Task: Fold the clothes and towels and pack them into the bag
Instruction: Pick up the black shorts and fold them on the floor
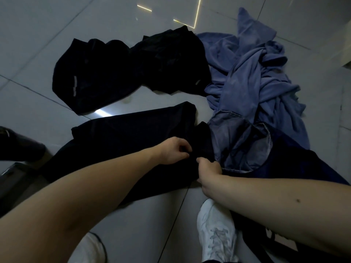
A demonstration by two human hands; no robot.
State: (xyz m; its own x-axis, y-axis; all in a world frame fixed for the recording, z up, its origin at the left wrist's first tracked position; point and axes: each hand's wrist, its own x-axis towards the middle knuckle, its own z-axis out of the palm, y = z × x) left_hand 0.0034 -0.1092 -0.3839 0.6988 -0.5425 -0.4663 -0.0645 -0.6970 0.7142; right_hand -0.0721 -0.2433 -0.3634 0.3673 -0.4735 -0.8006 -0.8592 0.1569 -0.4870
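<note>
A dark navy garment [133, 130] lies spread flat on the tiled floor in front of me. My left hand [174, 150] pinches its cloth near the right end, fingers curled. My right hand [209, 171] grips the same dark cloth just below and to the right. A black garment with a grey stripe [114, 73] lies crumpled farther back. A pile of blue cloth [256, 76] spreads at the right, with a faded blue denim piece [237, 141] lying beside my hands.
My white shoes [216, 230] stand on the grey floor tiles [38, 44] below the garment. A dark shoe or object [17, 143] sits at the left edge. A dark strapped item, maybe the bag [266, 236], lies under my right arm.
</note>
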